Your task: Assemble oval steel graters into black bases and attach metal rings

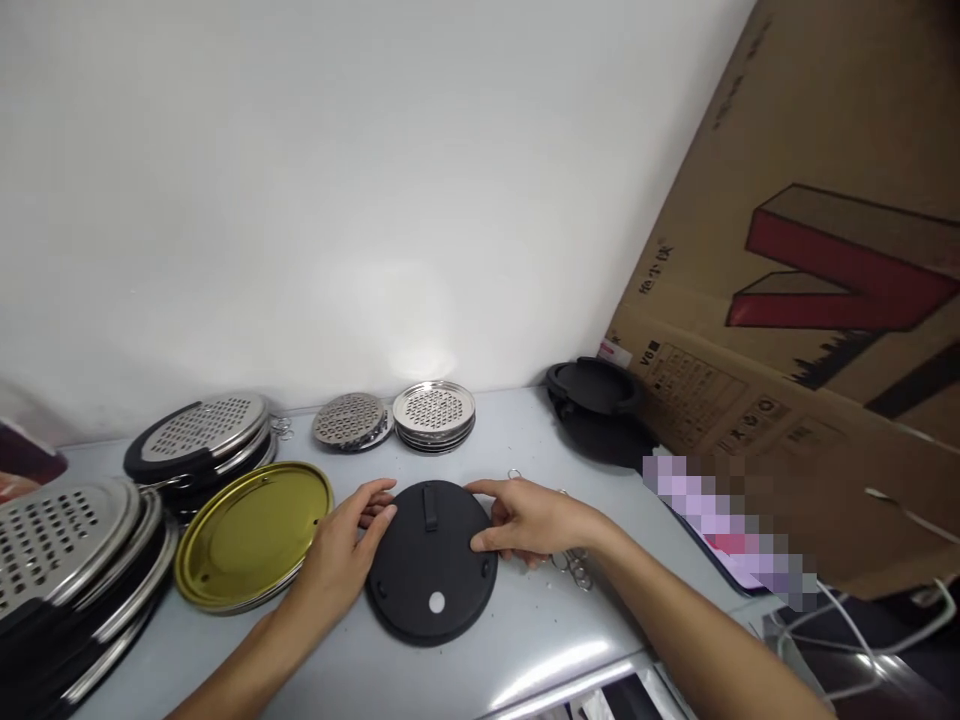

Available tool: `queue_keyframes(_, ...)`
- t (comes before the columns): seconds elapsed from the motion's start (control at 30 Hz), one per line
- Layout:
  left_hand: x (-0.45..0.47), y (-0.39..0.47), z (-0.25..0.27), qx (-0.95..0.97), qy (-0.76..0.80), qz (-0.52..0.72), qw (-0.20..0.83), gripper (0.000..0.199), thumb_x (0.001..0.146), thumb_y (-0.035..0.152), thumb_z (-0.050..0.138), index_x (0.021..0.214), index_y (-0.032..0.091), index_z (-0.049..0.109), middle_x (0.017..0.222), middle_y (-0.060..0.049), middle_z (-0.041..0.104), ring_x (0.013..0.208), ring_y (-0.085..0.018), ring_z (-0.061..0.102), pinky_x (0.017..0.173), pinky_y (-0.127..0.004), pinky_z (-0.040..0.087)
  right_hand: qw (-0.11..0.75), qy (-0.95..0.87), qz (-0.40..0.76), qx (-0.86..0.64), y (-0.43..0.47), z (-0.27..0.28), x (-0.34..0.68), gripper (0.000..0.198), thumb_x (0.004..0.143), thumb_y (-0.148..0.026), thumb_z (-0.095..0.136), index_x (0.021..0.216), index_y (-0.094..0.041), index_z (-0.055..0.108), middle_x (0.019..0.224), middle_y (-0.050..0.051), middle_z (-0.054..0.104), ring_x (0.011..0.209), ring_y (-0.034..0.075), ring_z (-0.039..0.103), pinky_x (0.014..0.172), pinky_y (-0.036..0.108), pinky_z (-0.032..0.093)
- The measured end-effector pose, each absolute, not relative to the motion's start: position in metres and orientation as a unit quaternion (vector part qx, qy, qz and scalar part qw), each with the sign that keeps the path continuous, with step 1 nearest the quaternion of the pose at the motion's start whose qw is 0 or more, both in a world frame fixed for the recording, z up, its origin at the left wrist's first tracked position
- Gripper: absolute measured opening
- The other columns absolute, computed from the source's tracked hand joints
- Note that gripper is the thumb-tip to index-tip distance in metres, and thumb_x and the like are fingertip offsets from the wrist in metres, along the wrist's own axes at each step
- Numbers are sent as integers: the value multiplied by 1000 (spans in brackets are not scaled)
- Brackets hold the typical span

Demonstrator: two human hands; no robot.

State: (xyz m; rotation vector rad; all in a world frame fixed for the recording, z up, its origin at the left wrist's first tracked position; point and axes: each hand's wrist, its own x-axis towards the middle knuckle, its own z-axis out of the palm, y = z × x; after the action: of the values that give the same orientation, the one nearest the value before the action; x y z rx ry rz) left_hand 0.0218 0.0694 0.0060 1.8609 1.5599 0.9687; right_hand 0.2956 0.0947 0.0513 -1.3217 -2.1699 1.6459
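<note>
A round black disc (435, 590) lies on the grey table between my hands. A short raised tab is at its far side, a white round spot near its front, and small dark slots sit close to the rim. My right hand (529, 518) grips the disc's right edge, thumb on top and index finger along the rim. At the left edge, my left hand (349, 535) has its thumb against the rim, with its fingers curved and apart from the thumb. Metal rings (577, 572) lie partly hidden behind my right hand.
A gold round lid (255, 535) rests left of my left arm. Stacks of grater discs (206, 428) stand at the left, with smaller perforated metal discs (433, 410) by the wall. Black round parts (596, 388) and a large cardboard box (750, 400) are at the right.
</note>
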Motion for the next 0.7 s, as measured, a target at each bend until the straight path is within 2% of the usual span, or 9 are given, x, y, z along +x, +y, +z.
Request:
queue_keyframes(0.07, 21, 70, 5, 693, 575, 353, 252, 33, 91, 41, 51, 115, 22, 61, 103, -6, 72, 93, -22, 69, 83, -36, 55, 64, -726, 526, -439, 98, 54, 301, 73, 80, -44, 67, 143, -22, 37, 70, -2, 64, 43, 9, 53, 38, 18, 40)
queue_keyframes(0.13, 21, 70, 4, 698, 573, 349, 249, 33, 92, 41, 50, 115, 22, 61, 104, -6, 71, 94, -22, 68, 85, -36, 54, 97, -741, 489, -450, 104, 58, 315, 62, 81, -41, 65, 136, -20, 47, 73, 0, 65, 46, 9, 53, 42, 19, 42)
queue_keyframes(0.2, 21, 68, 4, 703, 572, 345, 245, 33, 93, 42, 48, 116, 21, 61, 107, -6, 70, 96, -22, 67, 87, -36, 53, 143, -762, 409, -482, 112, 62, 335, 41, 82, -37, 63, 118, -17, 62, 76, 2, 66, 52, 11, 56, 48, 21, 43)
queue_keyframes(0.27, 21, 67, 5, 707, 570, 342, 240, 34, 94, 42, 47, 117, 21, 60, 109, -7, 69, 98, -22, 65, 88, -37, 52, 162, -776, 311, -524, 122, 65, 357, 29, 79, -31, 63, 104, -17, 68, 79, 3, 68, 64, 14, 60, 58, 23, 45)
queue_keyframes(0.33, 20, 66, 5, 712, 568, 339, 235, 35, 94, 44, 46, 117, 22, 60, 110, -7, 68, 99, -23, 65, 87, -38, 52, 125, -773, 272, -559, 128, 67, 374, 27, 74, -26, 65, 99, -17, 69, 81, 4, 70, 67, 16, 61, 60, 25, 44)
queue_keyframes(0.43, 18, 66, 3, 717, 565, 336, 232, 34, 93, 45, 46, 116, 23, 60, 110, -6, 67, 98, -23, 64, 87, -38, 52, 79, -761, 271, -585, 127, 65, 387, 31, 70, -24, 66, 100, -18, 68, 85, 4, 71, 70, 17, 62, 61, 25, 43)
queue_keyframes(0.57, 16, 65, 1, 721, 564, 334, 226, 32, 93, 44, 48, 116, 25, 59, 109, -4, 66, 96, -22, 64, 86, -37, 53, 76, -745, 227, -622, 108, 56, 389, 29, 73, -26, 62, 102, -21, 65, 90, 5, 70, 76, 19, 63, 62, 25, 41)
queue_keyframes(0.7, 17, 60, 5, 732, 558, 333, 206, 29, 93, 41, 48, 116, 26, 59, 112, -4, 64, 97, -22, 63, 85, -36, 53, 72, -741, 193, -639, 89, 44, 385, 31, 73, -24, 61, 104, -22, 64, 85, 3, 69, 79, 20, 62, 63, 26, 40)
